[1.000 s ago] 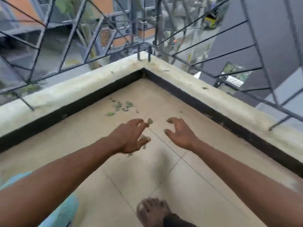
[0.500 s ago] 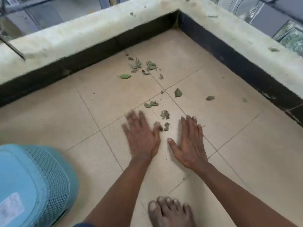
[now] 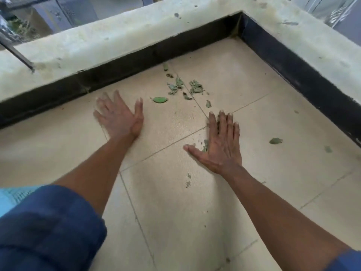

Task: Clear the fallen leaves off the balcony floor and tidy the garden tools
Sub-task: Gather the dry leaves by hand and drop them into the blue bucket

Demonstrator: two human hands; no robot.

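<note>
As left hand (image 3: 119, 116) and right hand (image 3: 218, 145) press flat, holding nothing (left blurred, probably so), sweep them inward around upper-centre leaves (image 3: 181, 89).

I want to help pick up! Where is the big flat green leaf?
In the head view, the leaf lies on the floor just right of the left hand, beside the crumpled leaves.

Dark blue sleeves (image 3: 48, 227), apparently rolled.
</note>
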